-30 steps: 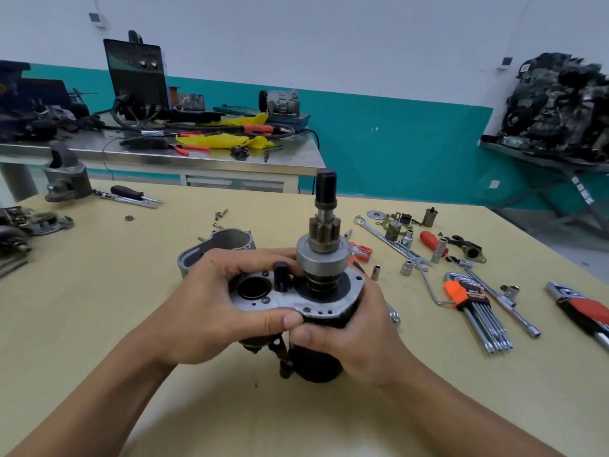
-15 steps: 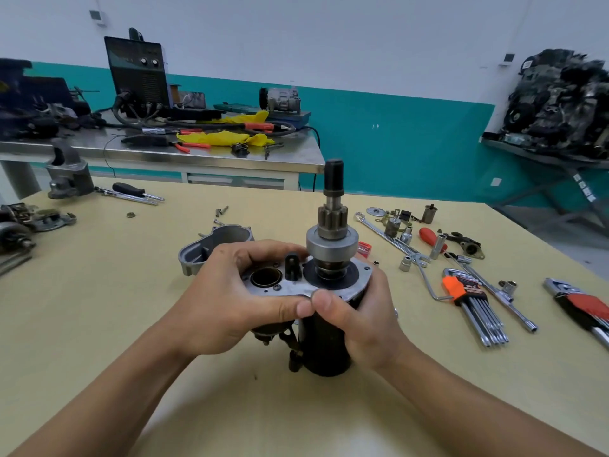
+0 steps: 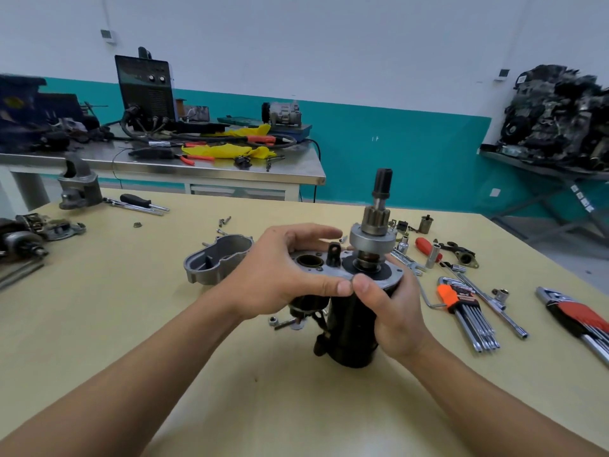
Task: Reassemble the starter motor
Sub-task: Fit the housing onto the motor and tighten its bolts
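I find the starter motor (image 3: 354, 328) standing upright on the wooden table (image 3: 99, 324), its long axis vertical, pinion shaft (image 3: 382, 189) pointing up and black body resting on the surface. My left hand (image 3: 280, 275) grasps the grey mounting plate (image 3: 372, 275) from the left, thumb on its near edge and fingers curved over the far side beside the open bore. My right hand (image 3: 392, 311) clasps the body and plate from the right, thumb tip nearly touching the left thumb. The loose aluminium nose housing (image 3: 217, 258) lies on the table just behind and left of the assembly, open side up, close beside the left hand (clearly the nearer one). In my judgement the coming step is to lower that housing over the upright shaft, so it must travel rightward and descend along the vertical axis.
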